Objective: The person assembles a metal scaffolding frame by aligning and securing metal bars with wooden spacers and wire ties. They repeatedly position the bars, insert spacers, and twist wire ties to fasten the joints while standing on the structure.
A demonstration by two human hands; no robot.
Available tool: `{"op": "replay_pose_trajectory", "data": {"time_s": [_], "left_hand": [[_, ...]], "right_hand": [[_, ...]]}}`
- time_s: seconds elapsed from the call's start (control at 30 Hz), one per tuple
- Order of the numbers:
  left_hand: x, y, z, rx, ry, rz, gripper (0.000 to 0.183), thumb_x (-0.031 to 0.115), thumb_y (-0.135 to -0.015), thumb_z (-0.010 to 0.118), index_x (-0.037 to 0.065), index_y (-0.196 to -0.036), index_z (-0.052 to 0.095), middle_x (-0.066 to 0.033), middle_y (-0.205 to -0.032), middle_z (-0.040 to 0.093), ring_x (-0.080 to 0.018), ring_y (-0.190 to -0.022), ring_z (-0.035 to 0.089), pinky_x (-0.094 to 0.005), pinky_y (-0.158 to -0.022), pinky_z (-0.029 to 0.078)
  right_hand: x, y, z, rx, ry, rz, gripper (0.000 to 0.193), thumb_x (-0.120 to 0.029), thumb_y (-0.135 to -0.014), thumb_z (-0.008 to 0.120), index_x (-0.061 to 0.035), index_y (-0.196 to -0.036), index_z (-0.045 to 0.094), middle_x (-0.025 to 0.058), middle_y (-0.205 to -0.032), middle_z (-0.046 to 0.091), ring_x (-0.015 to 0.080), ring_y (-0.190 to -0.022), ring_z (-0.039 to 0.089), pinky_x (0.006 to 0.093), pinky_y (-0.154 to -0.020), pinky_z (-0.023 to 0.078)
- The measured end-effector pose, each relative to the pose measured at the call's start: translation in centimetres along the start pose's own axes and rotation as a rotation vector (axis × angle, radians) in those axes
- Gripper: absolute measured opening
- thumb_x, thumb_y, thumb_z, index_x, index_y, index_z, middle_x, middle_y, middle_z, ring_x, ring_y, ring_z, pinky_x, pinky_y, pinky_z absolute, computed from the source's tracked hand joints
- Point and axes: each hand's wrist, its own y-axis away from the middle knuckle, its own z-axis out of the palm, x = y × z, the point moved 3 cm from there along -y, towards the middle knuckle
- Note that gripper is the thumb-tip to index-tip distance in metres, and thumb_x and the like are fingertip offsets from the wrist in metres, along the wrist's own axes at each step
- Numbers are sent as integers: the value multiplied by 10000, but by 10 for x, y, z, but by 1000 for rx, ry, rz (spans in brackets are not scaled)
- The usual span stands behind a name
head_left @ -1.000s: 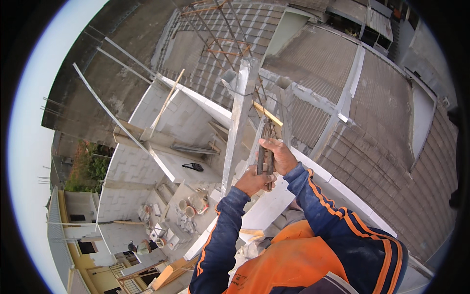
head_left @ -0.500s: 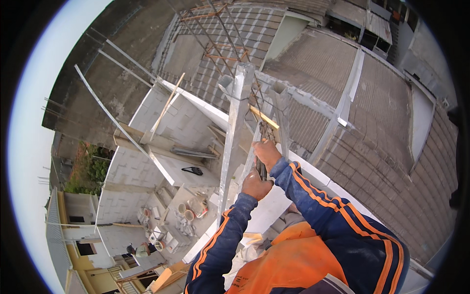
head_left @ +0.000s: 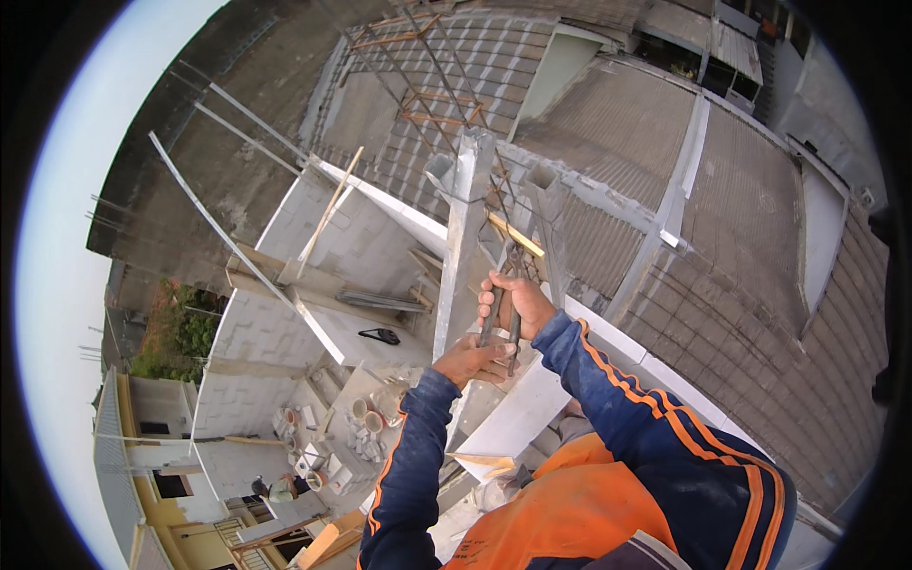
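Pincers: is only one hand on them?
No. Both the right hand and the left hand grip the handles of the pincers, whose head sits at the rebar.

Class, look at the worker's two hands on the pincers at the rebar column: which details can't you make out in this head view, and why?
- Pincers: jaw tips too small; whatever they grip is lost among the rebar.
- Right hand: palm hidden, only its back shows.
- Left hand: fingertips curl out of sight under the handles.
- Person on the ground: too small for detail.
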Motion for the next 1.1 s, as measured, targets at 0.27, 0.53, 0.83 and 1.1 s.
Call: {"op": "replay_pose_trajectory", "data": {"time_s": [0.27, 0.53, 0.83, 1.1], "left_hand": [[-10, -20, 6, 645, -1090, 37, 638, 336, -680, 788, -100, -1090, 569, -273, -996, 673, -400, -934, 680, -455, -805, 540], [-17, -11, -33, -332, 359, -45, 358, 150, -810, 673, -3, -1112, 558, -9, -784, 527, -141, -663, 529, -286, -574, 450], [-9, -8, -20, 429, -605, 73, 732, 447, -730, 794, -68, -1183, 539, -176, -973, 681, -292, -873, 695, -393, -748, 551], [-16, -28, 26, 850, -1039, 158, 540, 189, -706, 700, -96, -1121, 504, -292, -836, 667, -464, -795, 669, -513, -724, 542]], "right_hand": [[13, -15, -1, 423, 345, -231, 268, -266, -944, 532, -2, -908, 564, 76, -688, 540, 222, -550, 569, 387, -506, 484], [15, -5, 10, -185, -221, -77, 327, -398, -961, 597, -73, -934, 576, 19, -746, 526, 191, -661, 528, 377, -698, 512], [9, -9, -7, 61, 56, -89, 307, -328, -1000, 507, -58, -856, 531, 21, -647, 490, 196, -579, 533, 425, -634, 515], [12, -13, -4, 317, 290, -139, 257, -281, -963, 565, -47, -858, 553, 13, -637, 483, 167, -542, 490, 318, -557, 425]]}}
